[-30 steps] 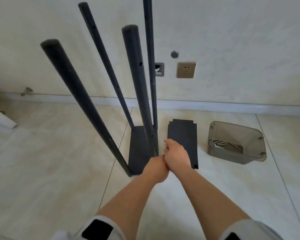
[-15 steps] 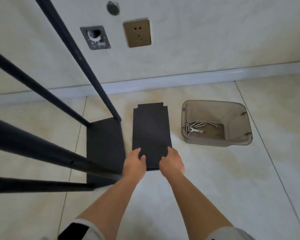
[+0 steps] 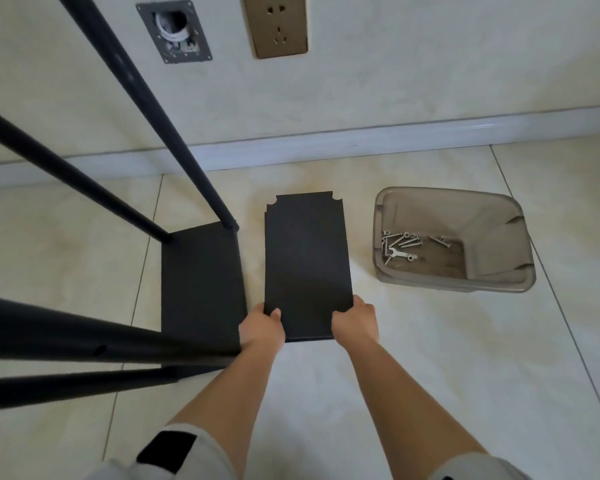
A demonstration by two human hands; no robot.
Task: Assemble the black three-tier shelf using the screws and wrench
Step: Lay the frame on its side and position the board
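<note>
Roughly a third done, judging by the layout: one flat black rectangular shelf panel point(image 3: 201, 282) already fixed at the foot of four long round black metal poles point(image 3: 146, 95), standing on the pale glossy tiled floor point(image 3: 430, 358). Two tiers apparently left to fit, though only one loose matte black shelf panel with notched corners point(image 3: 307, 258) clearly in view; a faint extra edge along its far left side hints at another beneath, not certain. Lying flat on the floor, just beside the fixed panel and between it and the translucent grey plastic bin point(image 3: 454, 282).

Left hand point(image 3: 261, 329) clamped on the near left corner of the loose panel, thumb on top, fingers hidden underneath. Right hand point(image 3: 354, 322) gripping the near right corner likewise. Both grips closed on the panel's near edge, seemingly about to lift it.

Inside the bin: a scatter of silver metal screws point(image 3: 404, 239) and a small flat silver wrench point(image 3: 397, 252), untouched for now.

Panel surface dull and finely textured, thin and rigid-looking; poles smooth, with a small drilled hole visible in the nearest one. Tiles shiny, cream-veined, probably slippery under the poles' feet.
</note>
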